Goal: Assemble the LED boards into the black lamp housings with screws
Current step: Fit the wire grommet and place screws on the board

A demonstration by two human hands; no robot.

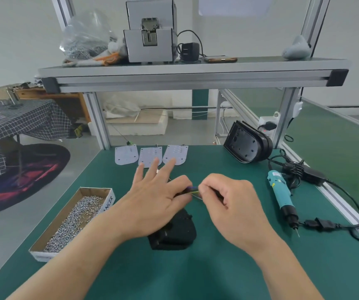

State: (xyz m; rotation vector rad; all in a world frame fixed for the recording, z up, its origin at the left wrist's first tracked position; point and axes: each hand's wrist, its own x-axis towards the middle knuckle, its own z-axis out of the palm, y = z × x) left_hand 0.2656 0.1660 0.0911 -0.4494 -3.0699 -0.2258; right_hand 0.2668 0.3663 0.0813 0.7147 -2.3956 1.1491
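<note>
Head-worn wide view, looking forward and down, close above green bench (239, 267)

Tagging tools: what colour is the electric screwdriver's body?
Teal, with a black nose section. The electric screwdriver shows best in the head view.

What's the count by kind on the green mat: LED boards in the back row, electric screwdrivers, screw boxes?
LED boards: 3
Electric screwdriver: 1
Screw box: 1
Total: 5
</note>
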